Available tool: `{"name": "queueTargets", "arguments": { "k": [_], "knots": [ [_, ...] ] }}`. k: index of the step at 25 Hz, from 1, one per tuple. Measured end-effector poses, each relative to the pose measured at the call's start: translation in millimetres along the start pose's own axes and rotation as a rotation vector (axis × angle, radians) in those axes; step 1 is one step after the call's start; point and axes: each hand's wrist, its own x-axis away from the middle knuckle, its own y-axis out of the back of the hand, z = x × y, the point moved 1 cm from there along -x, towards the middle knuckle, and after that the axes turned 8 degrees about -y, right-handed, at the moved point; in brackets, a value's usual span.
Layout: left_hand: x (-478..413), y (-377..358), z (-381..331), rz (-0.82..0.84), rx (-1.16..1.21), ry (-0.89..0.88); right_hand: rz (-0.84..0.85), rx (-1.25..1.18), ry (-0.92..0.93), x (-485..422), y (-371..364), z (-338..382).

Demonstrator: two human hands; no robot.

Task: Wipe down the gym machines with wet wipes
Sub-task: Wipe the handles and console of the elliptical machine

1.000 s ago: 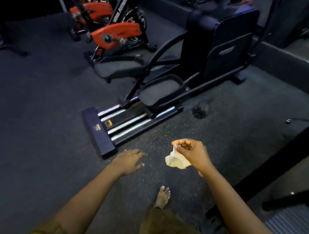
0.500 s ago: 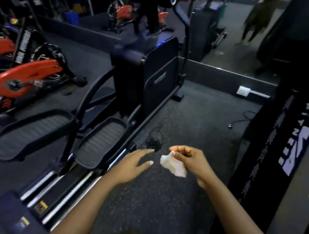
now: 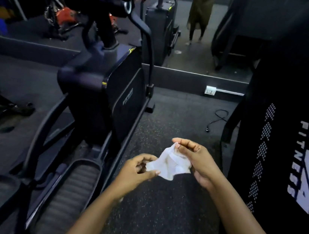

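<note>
Brought across, the left hand (image 3: 134, 170) is pinched onto the wet wipe (image 3: 169, 163), like the right hand (image 3: 197, 161). Folds are blurred, perhaps bunched, over speckled floor (image 3: 171, 119).

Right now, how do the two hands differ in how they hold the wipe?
The left hand pinches the wipe at its lower corner; the right hand pinches its top edge. The left hand is lower, beside the pedal; the right hand is higher, nearer the lettered panel. Both grip the same white wipe.
</note>
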Motion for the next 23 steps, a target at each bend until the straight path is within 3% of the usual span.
{"name": "queueTargets", "arguments": {
  "k": [4,7,10,12,17,19,21,23],
  "knots": [
    [-42.9,21.3,-16.3,-0.101,0.187,0.045,-0.091,-0.075,-0.049,-32.9,-9.7,7.9],
    [-63.2,35.5,-30.1,-0.178,0.279,0.058,-0.046,0.082,-0.065,-48.3,-10.8,9.9],
    [-75.5,44.4,-43.2,-0.216,0.262,0.010,0.076,0.379,0.123,-58.1,-21.3,29.1],
    [-83.1,47.0,-53.3,-0.239,0.216,-0.021,0.094,0.437,0.273,-65.3,-39.9,43.4],
    [-93.4,59.1,-70.6,-0.497,0.265,-0.037,-0.178,0.587,0.545,-76.6,-77.1,52.4],
    [-90.0,63.6,-74.8,-0.505,0.338,-0.015,-0.206,0.586,0.610,-76.8,-81.7,51.3],
    [-87.5,68.4,-75.1,-0.502,0.351,0.008,-0.207,0.484,0.546,-79.3,-85.4,53.2],
    [-86.8,73.6,-72.6,-0.519,0.408,0.068,-0.112,0.137,0.272,-85.1,-87.6,52.2]
  ]
}}
